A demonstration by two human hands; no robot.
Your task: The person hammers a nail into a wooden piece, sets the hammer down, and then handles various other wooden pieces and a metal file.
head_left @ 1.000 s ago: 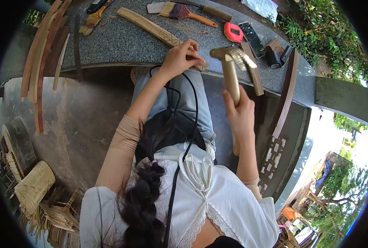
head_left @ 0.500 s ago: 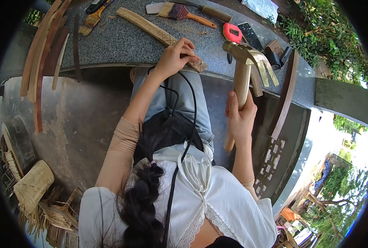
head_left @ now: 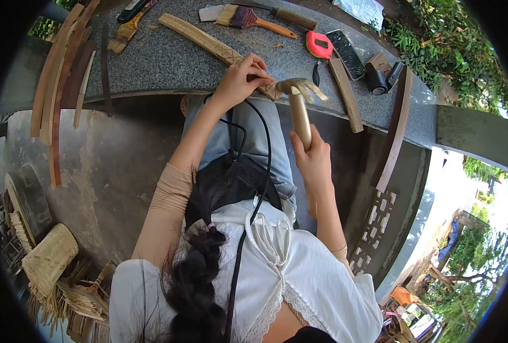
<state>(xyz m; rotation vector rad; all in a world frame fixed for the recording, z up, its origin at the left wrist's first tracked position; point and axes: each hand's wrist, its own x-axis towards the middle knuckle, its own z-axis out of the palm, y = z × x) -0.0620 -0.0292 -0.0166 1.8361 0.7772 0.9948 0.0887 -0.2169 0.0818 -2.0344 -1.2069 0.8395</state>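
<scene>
Half a second ago the claw hammer (head_left: 297, 100) stood raised beside the red tape measure (head_left: 320, 44); now the right hand (head_left: 312, 162), wrapped tight around its pale wooden handle, has brought the brassy head down at the near end of the carved wooden strip (head_left: 208, 42). The left hand (head_left: 239, 82) stays pinched closed on that end, at the edge of the speckled stone table (head_left: 168, 63). Beyond lie paintbrushes (head_left: 251, 17) and curved wooden slats (head_left: 57, 80).
</scene>
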